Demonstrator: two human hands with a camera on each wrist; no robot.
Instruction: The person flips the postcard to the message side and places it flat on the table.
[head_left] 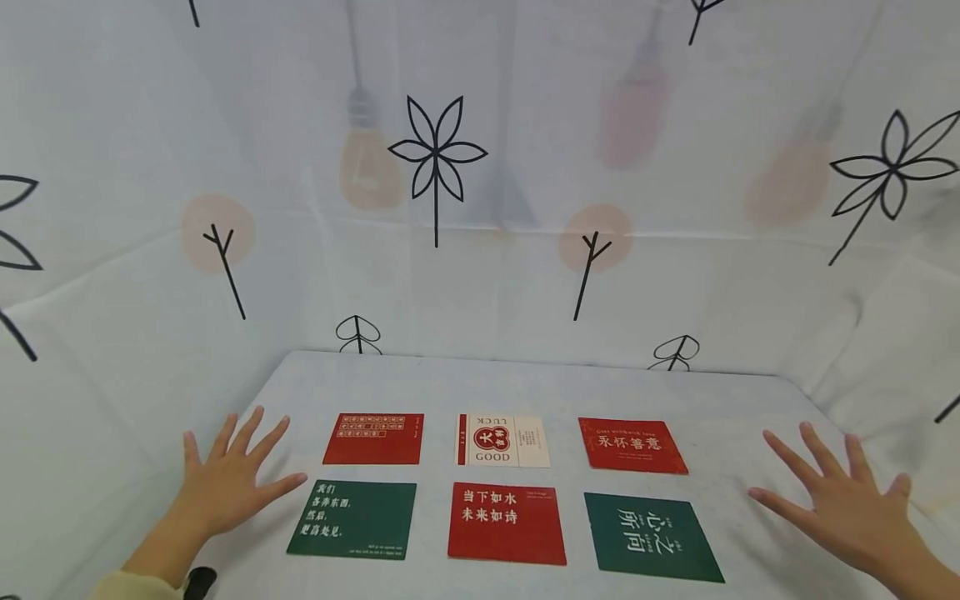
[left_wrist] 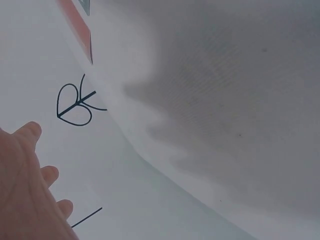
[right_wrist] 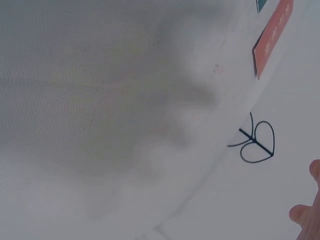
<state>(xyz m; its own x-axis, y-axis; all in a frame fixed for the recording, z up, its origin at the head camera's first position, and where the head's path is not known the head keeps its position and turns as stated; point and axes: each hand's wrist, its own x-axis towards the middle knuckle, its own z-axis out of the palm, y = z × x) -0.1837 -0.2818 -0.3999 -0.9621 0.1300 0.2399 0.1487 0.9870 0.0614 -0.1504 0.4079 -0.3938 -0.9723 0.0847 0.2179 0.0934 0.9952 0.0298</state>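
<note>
Two rows of cards lie flat on a white table. In the back row are a red card with a grid of characters (head_left: 373, 439), a cream "GOOD LUCK" card (head_left: 525, 442) and a red card with white script (head_left: 632, 446). In front of them lie a green card (head_left: 352, 519), a red card (head_left: 507, 523) and another green card (head_left: 653, 537). My left hand (head_left: 228, 483), fingers spread, is left of the cards, its thumb nearest the front green card. On the far right my right hand (head_left: 843, 504) spreads its fingers too. Both hands hold nothing.
White cloth (head_left: 487, 292) printed with black flowers and pale bulbs hangs behind and at both sides of the white table (head_left: 435, 379). A dark band (head_left: 199, 582) shows at my left wrist, by a pale sleeve (head_left: 135, 586).
</note>
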